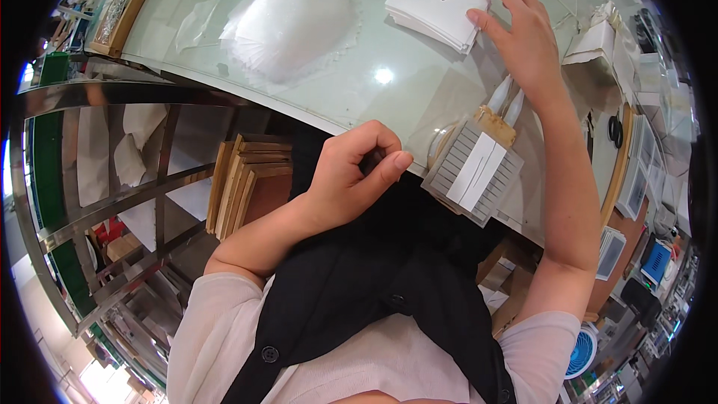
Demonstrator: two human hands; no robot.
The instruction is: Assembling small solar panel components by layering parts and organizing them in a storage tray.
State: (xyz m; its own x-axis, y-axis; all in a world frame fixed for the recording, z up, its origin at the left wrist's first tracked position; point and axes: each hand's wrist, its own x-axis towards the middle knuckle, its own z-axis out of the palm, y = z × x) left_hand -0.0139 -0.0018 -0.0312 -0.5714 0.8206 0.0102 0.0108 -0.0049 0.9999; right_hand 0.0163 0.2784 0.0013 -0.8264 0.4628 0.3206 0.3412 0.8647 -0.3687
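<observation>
Fingers: right hand spread on white card stack | left hand curled, holding nothing – grey ribbed block between.

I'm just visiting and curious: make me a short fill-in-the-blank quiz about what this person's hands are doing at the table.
1. The right hand touches a stack of ____ cards with a hole in the top one.
2. The left hand is curled at the table's near ____.
3. The grey ribbed block lies between the two ____.

Missing words: white; edge; hands
</observation>
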